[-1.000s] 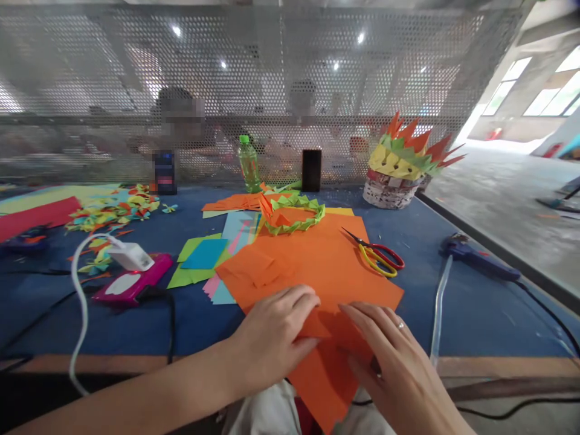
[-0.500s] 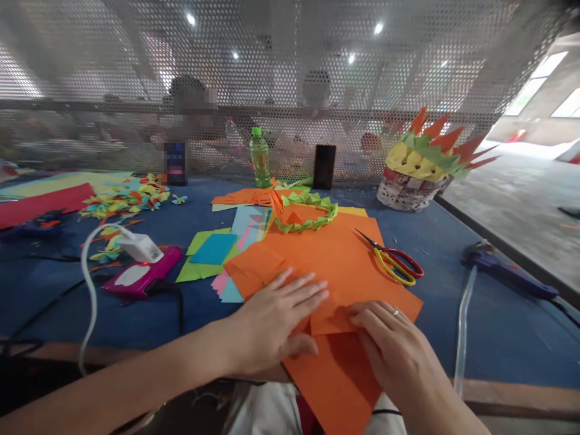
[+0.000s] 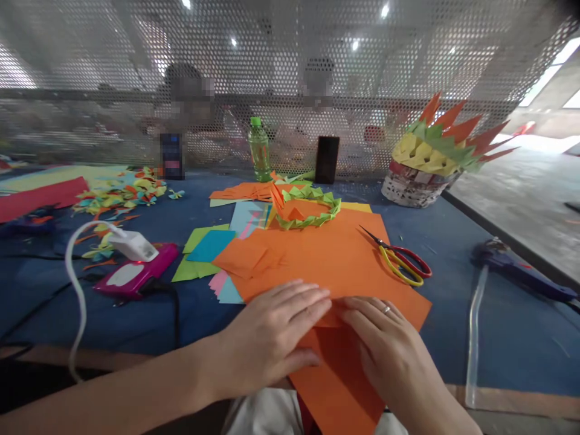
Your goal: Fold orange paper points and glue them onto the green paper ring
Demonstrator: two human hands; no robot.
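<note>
My left hand (image 3: 272, 332) lies flat, fingers stretched out, pressing on a small folded orange paper (image 3: 327, 317) at the table's near edge. My right hand (image 3: 389, 356), with a ring on one finger, rests beside it with fingers extended and pressing the same fold. Both lie on a large orange sheet (image 3: 335, 260) that overhangs the near edge toward my lap. Small orange squares (image 3: 247, 257) sit on the sheet's left part.
Red-and-yellow scissors (image 3: 401, 260) lie right of the sheet; a blue glue gun (image 3: 521, 272) and a clear glue stick (image 3: 473, 338) lie further right. A green paper ring (image 3: 310, 208), coloured papers (image 3: 206, 254), a pink device (image 3: 136, 275) with white charger, a bottle (image 3: 259, 148), a paper-filled basket (image 3: 421, 175) and people behind the mesh.
My hands have drawn closer together over the folded orange piece, flattening it; the left fingers slid right. The view shifted slightly.
</note>
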